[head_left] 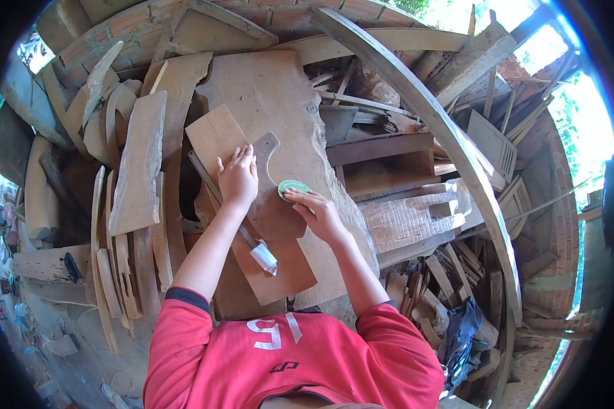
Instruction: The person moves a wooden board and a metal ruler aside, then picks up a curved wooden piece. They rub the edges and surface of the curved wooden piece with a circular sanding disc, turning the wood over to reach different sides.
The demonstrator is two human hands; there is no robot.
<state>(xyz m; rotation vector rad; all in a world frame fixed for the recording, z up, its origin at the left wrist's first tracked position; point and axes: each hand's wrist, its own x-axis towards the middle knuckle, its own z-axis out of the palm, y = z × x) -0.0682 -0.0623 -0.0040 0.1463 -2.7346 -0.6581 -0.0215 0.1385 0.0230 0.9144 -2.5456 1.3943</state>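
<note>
My left hand [239,176] lies with fingers stretched out on a flat wooden piece [276,221] with a curved cut-out along its right edge. My right hand [318,210] holds a round green disc [292,188], which looks like a sanding disc, at that curved edge. Beneath both hands is a wide, rough-edged wooden slab [259,82]. A tan rectangular sheet [215,133] shows beyond my left fingers, and a browner sheet [280,276] lies nearer my body. Beside my left forearm runs a narrow strip whose near end has a white wrapping [264,259].
Upright boards and offcuts [138,163] crowd the left side. A long curved beam [450,129] arches over the right. Stacked planks [409,218], wood scraps [450,273] and a dark plastic bag [462,334] lie at right. A brick wall [129,34] stands behind.
</note>
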